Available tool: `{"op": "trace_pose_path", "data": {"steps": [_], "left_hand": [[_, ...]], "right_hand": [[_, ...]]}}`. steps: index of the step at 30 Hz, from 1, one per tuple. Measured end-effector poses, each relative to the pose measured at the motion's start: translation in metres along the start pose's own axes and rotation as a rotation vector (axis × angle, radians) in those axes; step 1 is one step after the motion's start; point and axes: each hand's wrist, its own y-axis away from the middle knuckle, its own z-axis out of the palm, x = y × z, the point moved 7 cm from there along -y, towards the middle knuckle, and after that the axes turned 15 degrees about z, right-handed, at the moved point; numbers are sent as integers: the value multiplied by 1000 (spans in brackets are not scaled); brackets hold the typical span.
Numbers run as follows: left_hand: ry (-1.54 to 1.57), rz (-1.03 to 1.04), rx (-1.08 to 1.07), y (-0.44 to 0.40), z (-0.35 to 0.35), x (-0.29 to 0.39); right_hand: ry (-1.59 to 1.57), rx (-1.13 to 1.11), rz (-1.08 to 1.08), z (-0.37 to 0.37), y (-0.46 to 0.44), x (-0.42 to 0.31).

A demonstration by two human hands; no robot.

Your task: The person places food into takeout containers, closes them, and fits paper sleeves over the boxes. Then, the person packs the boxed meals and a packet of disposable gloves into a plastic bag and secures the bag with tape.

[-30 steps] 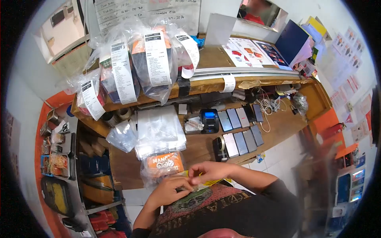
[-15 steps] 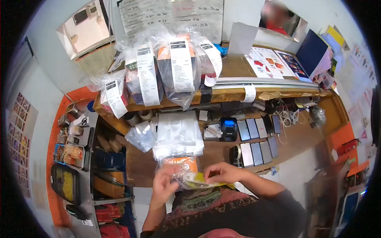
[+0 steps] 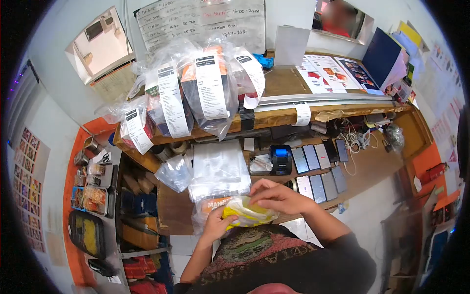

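Observation:
My left hand (image 3: 218, 225) is closed around the left end of a crinkled yellow-and-white plastic item (image 3: 249, 215), whose exact kind I cannot make out. My right hand (image 3: 279, 197) bends over the upper right edge of the same item, with its fingertips against it. Behind them, at the counter's near edge, lies an orange package (image 3: 217, 203) with lettering inside a clear plastic bag (image 3: 199, 215). The yellow-and-white item hides part of this package. Just beyond is a stack of clear plastic bags (image 3: 220, 166).
Bagged orders with long receipts (image 3: 210, 88) stand on the upper shelf (image 3: 274, 117). Several phones (image 3: 311, 157) lie in rows beside a small black printer (image 3: 281, 159). White cables (image 3: 351, 139) coil farther right. Food trays (image 3: 95, 196) stand at left.
My left hand, raised and loose before, now grips the yellow-and-white item. That item has come up over the orange package and looks fuller. My right hand has risen slightly. The view has shifted a little.

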Motion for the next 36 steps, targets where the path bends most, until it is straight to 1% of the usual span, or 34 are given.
{"op": "trace_pose_path", "data": {"steps": [2, 4, 5, 7, 9, 11, 12, 13, 14, 15, 17, 18, 19, 20, 22, 23, 24, 26, 28, 30, 31, 32, 33, 34, 35, 36], "left_hand": [[-55, 5, -32, -6, 1, 6], [-284, 87, -151, -13, 3, 12], [-285, 87, -148, -18, 6, 16], [-387, 115, -56, -25, 8, 32], [-389, 93, -46, -26, 7, 33], [-391, 75, -39, -26, 6, 34], [-419, 87, -62, -26, 7, 36], [-448, 99, -86, -26, 8, 37], [-448, 98, -86, -27, 8, 36], [-440, 128, -71, -28, 7, 38], [-431, 156, -55, -27, 1, 35], [-511, 135, -16, -26, -11, 28], [-590, 114, 24, -25, -22, 26], [-590, 112, 24, -25, -27, 27], [-388, 95, 222, -19, -47, 32], [-389, 68, 283, -15, -57, 37], [-387, 55, 281, -13, -64, 38], [-515, 130, 451, -5, -86, 53], [-734, 147, 486, -4, -88, 84], [-596, 154, 567, 2, -109, 85], [-516, 158, 605, 4, -118, 84], [-437, 160, 642, 8, -124, 82], [-432, 118, 670, 10, -126, 83], [-429, 96, 665, 17, -126, 79], [-487, 72, 632, 20, -125, 79], [-544, 81, 600, 13, -126, 82]], "right_hand": [[184, 49, 155, -4, -4, 17], [222, 10, 139, -2, -3, 23], [263, -28, 121, 0, -3, 25], [265, -12, 97, -1, -5, 27], [263, 5, 76, -2, -8, 29], [374, 27, 113, -4, -17, 35], [373, 27, 113, -3, -21, 43], [369, 73, 90, -3, -26, 53], [364, 117, 68, -4, -29, 59], [364, 117, 68, -6, -30, 60], [221, 121, 147, -14, -35, 66], [221, 121, 147, -18, -36, 59], [145, 212, 159, -32, -34, 47], [68, 302, 171, -46, -33, 39], [-265, 426, 277, -73, -30, 46], [-418, 476, 240, -84, -28, 43], [-572, 526, 205, -95, -26, 42], [-571, 589, 148, -110, -25, 42], [-606, 619, 194, -113, -29, 62], [-583, 601, 316, -105, -34, 87], [-561, 595, 428, -99, -33, 107], [-571, 595, 459, -99, -35, 144], [-470, 514, 632, -95, -36, 203], [-363, 428, 791, -87, -32, 244], [33, 440, 897, -85, -26, 253], [444, 457, 957, -90, -29, 253]]}}
